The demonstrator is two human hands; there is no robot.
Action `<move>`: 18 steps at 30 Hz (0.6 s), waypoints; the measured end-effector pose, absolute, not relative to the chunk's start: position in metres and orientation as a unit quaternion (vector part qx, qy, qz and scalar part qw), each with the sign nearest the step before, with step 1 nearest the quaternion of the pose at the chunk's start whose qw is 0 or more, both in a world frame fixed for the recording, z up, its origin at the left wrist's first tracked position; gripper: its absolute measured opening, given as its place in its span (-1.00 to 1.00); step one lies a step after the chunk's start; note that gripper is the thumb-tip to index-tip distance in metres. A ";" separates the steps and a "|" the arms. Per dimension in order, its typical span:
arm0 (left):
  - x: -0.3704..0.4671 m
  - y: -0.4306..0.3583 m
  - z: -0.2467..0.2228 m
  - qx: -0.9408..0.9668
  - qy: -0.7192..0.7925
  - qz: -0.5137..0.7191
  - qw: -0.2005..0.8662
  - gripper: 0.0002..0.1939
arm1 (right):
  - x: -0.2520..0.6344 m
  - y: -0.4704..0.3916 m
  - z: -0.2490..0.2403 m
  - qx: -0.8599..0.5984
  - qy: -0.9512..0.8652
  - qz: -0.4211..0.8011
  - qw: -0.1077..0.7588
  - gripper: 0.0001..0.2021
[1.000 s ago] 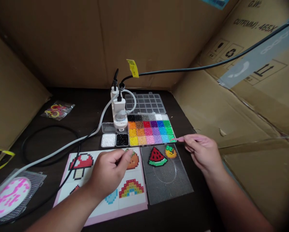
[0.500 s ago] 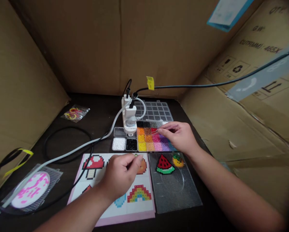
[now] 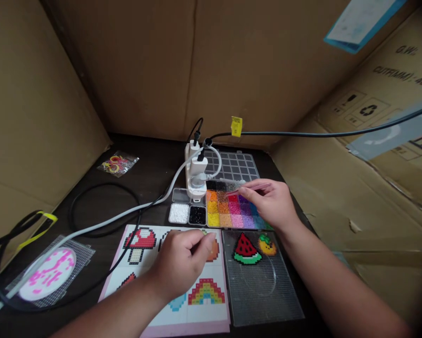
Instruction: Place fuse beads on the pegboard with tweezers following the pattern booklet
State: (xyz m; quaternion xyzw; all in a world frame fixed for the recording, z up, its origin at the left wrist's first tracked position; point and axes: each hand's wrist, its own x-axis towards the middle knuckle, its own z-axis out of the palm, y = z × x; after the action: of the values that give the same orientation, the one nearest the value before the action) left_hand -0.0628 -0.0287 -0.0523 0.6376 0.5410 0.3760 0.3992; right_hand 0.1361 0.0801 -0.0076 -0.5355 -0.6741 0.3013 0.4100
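Pinched in my right hand (image 3: 269, 202) is a pair of pink tweezers (image 3: 256, 187), their tips over the bead box (image 3: 213, 207), near its brown and red compartments. My left hand (image 3: 183, 258) is curled above the pattern sheet (image 3: 136, 310), thumb and forefinger pressed together; whatever they may hold is hidden. Printed mushroom (image 3: 140, 240) and rainbow (image 3: 207, 293) pictures show around it. To the right lies a clear pegboard (image 3: 256, 305) bearing a watermelon slice of beads (image 3: 245, 249) and a yellow-orange bead fruit (image 3: 267, 245).
Small boxes of white beads (image 3: 179, 213) and black beads (image 3: 197, 215) adjoin the bead box. Behind stands a white power strip (image 3: 196, 176) with cables. A dish of pink beads (image 3: 49, 274) and a plastic bag (image 3: 118, 164) lie left. Cardboard walls (image 3: 151, 70) surround the table.
The view has shifted slightly, so everything sits a little further right. My right hand stays over the bead box with the tweezers; the left keeps its curled pose over the sheet.
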 end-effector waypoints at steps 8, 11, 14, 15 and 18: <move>-0.063 -0.029 -0.051 0.640 0.545 0.372 0.394 -0.53 | 0.122 0.076 -0.015 -0.527 -0.692 0.353 0.344 -0.83; -0.063 -0.029 -0.051 0.643 0.542 0.372 0.393 -0.53 | 0.120 0.076 -0.017 -0.524 -0.693 0.374 0.325 -0.83; -0.063 -0.029 -0.052 0.644 0.543 0.371 0.391 -0.53 | 0.119 0.076 -0.018 -0.534 -0.686 0.372 0.326 -0.83; -0.063 -0.028 -0.052 0.644 0.544 0.371 0.390 -0.53 | 0.119 0.076 -0.018 -0.538 -0.683 0.369 0.328 -0.82; -0.062 -0.028 -0.052 0.643 0.546 0.370 0.390 -0.52 | 0.120 0.076 -0.018 -0.541 -0.675 0.367 0.340 -0.80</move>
State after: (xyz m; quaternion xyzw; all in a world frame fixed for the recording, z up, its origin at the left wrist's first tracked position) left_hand -0.0623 -0.0276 -0.0521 0.6426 0.5459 0.3703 0.3899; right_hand 0.1205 0.0757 -0.0184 -0.5413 -0.6755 0.3675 0.3401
